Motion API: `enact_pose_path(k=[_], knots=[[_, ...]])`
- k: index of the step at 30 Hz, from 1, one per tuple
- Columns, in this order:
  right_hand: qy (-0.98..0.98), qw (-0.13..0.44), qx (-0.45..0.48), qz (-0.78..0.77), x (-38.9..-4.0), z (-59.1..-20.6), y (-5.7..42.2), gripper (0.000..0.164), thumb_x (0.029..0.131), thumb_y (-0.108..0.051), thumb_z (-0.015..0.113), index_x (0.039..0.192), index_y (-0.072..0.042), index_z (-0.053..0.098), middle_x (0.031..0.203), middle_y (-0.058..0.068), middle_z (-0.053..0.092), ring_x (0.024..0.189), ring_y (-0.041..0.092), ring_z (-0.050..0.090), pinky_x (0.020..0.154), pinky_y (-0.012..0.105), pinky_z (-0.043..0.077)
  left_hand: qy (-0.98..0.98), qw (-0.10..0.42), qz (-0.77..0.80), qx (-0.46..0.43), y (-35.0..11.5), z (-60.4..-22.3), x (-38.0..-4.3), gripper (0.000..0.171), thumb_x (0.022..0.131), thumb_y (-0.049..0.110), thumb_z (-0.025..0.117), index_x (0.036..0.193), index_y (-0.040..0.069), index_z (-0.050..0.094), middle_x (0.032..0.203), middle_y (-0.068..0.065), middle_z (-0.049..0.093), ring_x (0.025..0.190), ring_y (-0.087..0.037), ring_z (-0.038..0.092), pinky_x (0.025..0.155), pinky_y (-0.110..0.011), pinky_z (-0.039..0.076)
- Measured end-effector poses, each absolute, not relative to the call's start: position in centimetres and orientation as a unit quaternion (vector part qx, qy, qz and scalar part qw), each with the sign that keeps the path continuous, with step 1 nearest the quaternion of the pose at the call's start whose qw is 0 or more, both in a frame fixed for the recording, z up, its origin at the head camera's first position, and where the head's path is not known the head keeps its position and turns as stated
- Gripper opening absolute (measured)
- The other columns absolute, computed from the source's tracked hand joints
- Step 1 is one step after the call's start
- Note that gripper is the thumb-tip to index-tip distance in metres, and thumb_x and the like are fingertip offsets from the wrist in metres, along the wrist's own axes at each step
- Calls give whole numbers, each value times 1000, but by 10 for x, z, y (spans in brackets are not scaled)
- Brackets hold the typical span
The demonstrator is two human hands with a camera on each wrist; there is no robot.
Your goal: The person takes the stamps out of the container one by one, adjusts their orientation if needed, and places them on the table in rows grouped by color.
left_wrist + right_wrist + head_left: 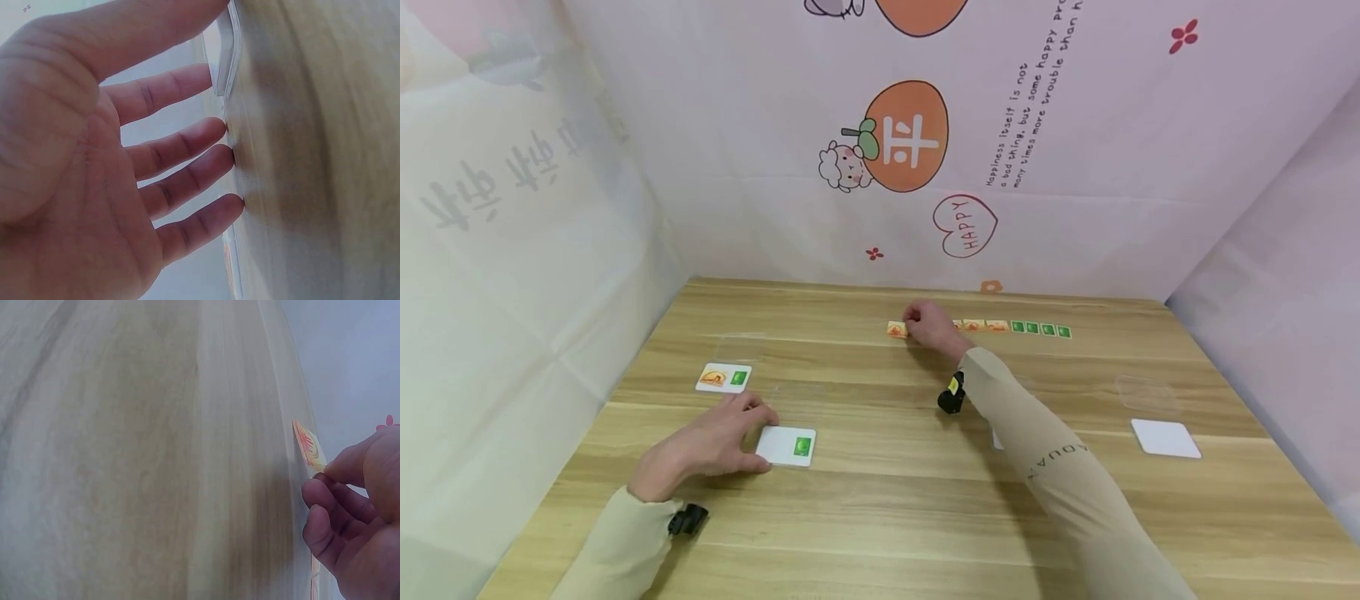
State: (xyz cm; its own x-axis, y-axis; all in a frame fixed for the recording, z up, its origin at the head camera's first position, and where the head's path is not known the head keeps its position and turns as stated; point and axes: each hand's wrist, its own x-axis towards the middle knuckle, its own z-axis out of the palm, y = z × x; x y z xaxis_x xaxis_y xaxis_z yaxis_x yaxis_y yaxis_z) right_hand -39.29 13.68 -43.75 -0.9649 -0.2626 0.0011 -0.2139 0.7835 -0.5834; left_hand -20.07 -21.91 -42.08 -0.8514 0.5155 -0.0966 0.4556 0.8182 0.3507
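At the back of the table my right hand (934, 327) pinches a small orange-and-yellow picture sticker (897, 329) between thumb and forefinger. One end of that sticker (306, 445) shows past the fingertips in the right wrist view. My left hand (718, 437) holds a white card (777, 444) by its left end, thumb at the near edge and forefinger at the far edge. A green sticker (802, 447) lies on the card's right half. In the left wrist view the other fingers (194, 228) of this hand reach down to the wood.
Orange stickers (997, 326) and green stickers (1041, 329) continue the back row rightward. Behind my left hand lies a white card with orange and green pictures (724, 377). A blank white card (1166, 438) lies at right; the right sleeve partly covers another. Clear sheets (1147, 394) lie behind the cards.
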Motion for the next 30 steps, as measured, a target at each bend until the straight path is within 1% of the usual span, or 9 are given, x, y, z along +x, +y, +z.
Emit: enact_pose_path(k=[6, 12, 20, 30], knots=[[950, 39, -122, -285, -397, -436, 136, 15, 94, -7, 52, 103, -3, 64, 100, 12, 63, 89, 22, 54, 80, 33, 46, 949, 91, 161, 256, -221, -421, -201, 50, 77, 36, 83, 119, 18, 63, 121, -2, 54, 107, -20, 48, 92, -44, 46], [953, 40, -121, -276, -400, -432, 139, 16, 95, -7, 52, 105, -2, 63, 103, 13, 63, 91, 23, 55, 81, 35, 47, 948, 94, 162, 256, -221, -422, -201, 50, 78, 35, 82, 119, 17, 63, 123, -4, 53, 109, -22, 48, 93, -45, 46], [955, 39, -117, -268, -407, -429, 144, 15, 94, -7, 52, 104, -3, 63, 104, 14, 63, 87, 23, 54, 74, 32, 45, 949, 97, 162, 252, -221, -420, -202, 49, 78, 35, 83, 119, 18, 63, 123, -3, 53, 109, -21, 48, 93, -44, 46], [952, 47, -110, -282, -416, -429, 146, 13, 94, -7, 54, 103, -2, 63, 102, 13, 61, 90, 23, 53, 77, 32, 45, 949, 96, 162, 253, -221, -419, -201, 50, 78, 35, 83, 120, 18, 63, 123, -3, 53, 109, -21, 48, 93, -44, 46]])
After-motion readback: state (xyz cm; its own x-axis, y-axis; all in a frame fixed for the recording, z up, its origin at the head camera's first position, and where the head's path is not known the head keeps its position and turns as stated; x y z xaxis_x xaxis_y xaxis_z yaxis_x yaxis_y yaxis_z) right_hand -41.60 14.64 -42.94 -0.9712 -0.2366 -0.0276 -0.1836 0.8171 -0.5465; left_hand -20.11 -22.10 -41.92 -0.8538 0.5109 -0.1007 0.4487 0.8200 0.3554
